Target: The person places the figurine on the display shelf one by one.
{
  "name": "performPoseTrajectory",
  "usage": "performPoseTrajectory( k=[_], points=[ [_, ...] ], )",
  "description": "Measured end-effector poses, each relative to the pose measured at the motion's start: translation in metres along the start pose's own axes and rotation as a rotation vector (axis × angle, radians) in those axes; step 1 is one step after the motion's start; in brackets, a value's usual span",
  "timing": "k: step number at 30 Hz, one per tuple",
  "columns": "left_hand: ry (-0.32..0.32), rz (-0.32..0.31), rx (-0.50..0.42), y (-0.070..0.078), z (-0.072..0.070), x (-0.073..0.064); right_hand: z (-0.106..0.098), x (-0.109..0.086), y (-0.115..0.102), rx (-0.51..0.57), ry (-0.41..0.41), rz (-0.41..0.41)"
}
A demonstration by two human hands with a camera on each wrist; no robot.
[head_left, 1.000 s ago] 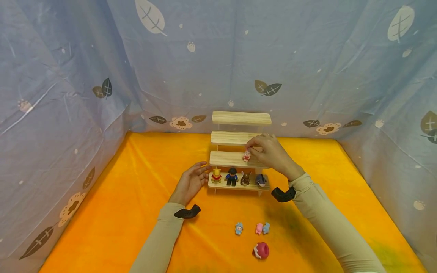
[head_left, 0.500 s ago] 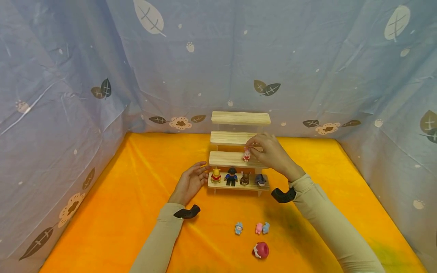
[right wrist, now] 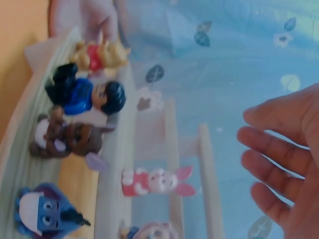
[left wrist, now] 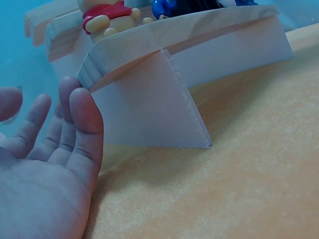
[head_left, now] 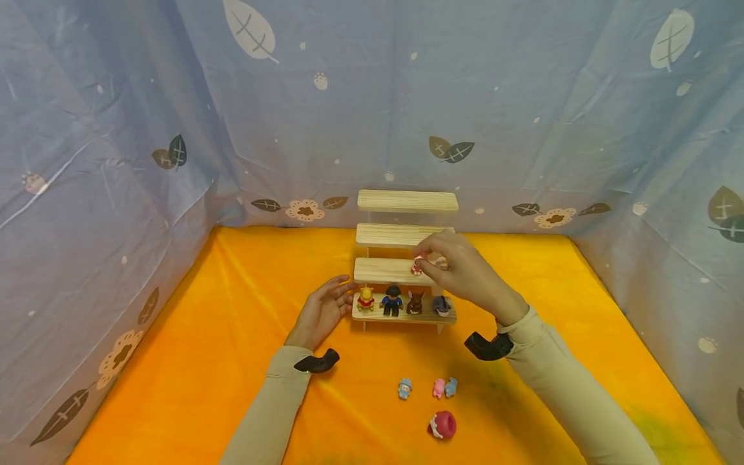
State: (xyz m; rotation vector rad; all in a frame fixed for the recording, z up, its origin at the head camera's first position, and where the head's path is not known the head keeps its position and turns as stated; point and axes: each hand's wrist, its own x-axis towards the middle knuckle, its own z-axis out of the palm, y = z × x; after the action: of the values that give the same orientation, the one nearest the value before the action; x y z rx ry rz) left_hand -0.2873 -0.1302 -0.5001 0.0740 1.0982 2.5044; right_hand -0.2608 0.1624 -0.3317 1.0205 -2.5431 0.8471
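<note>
A pink piglet figurine [right wrist: 154, 181] stands upright on the second shelf from the bottom of a wooden stepped stand [head_left: 378, 269]. My right hand [head_left: 465, 268] is near it; in the right wrist view the fingers are apart from it and hold nothing. Beside the piglet is another figurine [right wrist: 152, 232], partly cut off. On the lowest shelf stand a yellow bear in a red shirt [head_left: 365, 298], a dark-haired toy person in blue [head_left: 392, 301], a brown long-eared figurine [head_left: 414, 302] and a blue-grey donkey [head_left: 442, 305]. My left hand [head_left: 321, 311], fingers loosely extended, has its fingertips right at the stand's left end.
In front of the stand, on the orange cloth [head_left: 232, 413], lie a small blue figurine [head_left: 404, 388], a pink one [head_left: 438, 387] with another blue one [head_left: 450, 387], and a dark pink hollow piece [head_left: 444, 425]. A patterned curtain [head_left: 349, 116] hangs behind.
My right hand has let go of the piglet figurine and its wrist has moved slightly right and down, uncovering the figurine beside it. My left hand stays at the stand's left end.
</note>
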Motion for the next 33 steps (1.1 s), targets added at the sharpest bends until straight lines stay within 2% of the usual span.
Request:
performPoseTrajectory(
  k=[8,12,19,23,28,33],
  points=[
    [0.012,-0.001,-0.001,0.0,-0.002,0.0,0.002,-0.008,-0.017,0.022,-0.06,-0.069],
    [0.011,-0.003,-0.006,-0.001,-0.002,0.001,0.005,-0.015,-0.023,0.057,-0.079,-0.076],
    [0.004,-0.002,-0.014,0.0,-0.002,0.002,0.013,-0.026,-0.03,0.119,-0.147,-0.027],
    [-0.001,0.001,-0.009,0.0,-0.002,0.002,0.021,-0.033,-0.032,0.089,-0.186,-0.002],
    [-0.002,-0.003,-0.006,0.001,-0.001,0.001,0.037,-0.041,-0.03,0.036,-0.256,-0.023],
    [0.01,-0.005,-0.012,0.0,-0.001,0.002,0.051,-0.048,-0.028,0.038,-0.318,0.001]
  ],
)
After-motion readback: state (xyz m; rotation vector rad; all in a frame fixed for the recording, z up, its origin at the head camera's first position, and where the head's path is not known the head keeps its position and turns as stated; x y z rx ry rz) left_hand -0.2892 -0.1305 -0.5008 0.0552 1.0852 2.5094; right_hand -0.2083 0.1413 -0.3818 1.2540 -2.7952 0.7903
